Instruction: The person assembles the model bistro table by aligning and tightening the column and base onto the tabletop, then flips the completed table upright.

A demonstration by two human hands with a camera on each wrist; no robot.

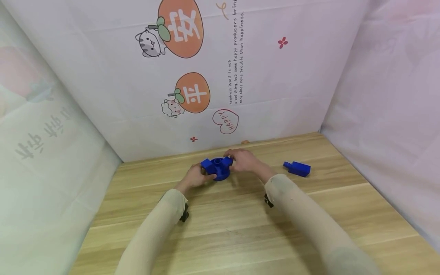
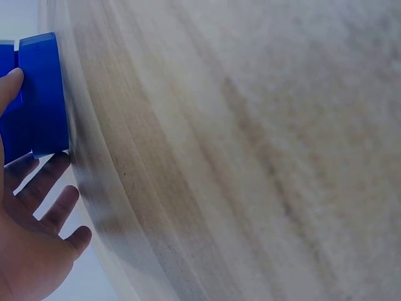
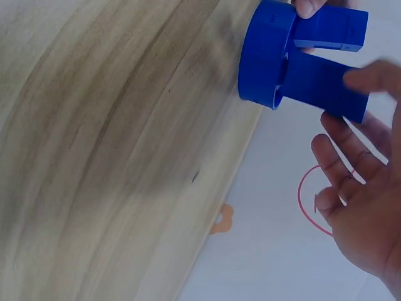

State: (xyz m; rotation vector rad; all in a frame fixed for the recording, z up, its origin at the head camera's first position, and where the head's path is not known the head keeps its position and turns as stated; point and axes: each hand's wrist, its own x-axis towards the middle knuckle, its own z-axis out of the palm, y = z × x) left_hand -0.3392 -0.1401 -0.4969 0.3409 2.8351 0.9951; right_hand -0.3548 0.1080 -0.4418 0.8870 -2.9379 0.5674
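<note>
A blue round plastic base (image 1: pixel 221 175) with a raised hub in its middle sits near the back of the table. Two blue blocks stick up from it, a left block (image 1: pixel 207 164) and a right block (image 1: pixel 227 160). My left hand (image 1: pixel 194 176) grips the base at its left side, thumb against the blue plastic in the left wrist view. With thumb and fingers, my right hand (image 3: pixel 366 207) pinches the right block (image 3: pixel 322 84), which stands in the ring-shaped base (image 3: pixel 266 56). How deep the blocks sit is hidden.
Off to the right lies a loose blue block (image 1: pixel 299 169) with a narrow notched end, flat on the wooden table (image 1: pixel 233 229). A white printed cloth (image 1: pixel 275 76) rises behind the table's back edge, and more cloth hangs at both sides.
</note>
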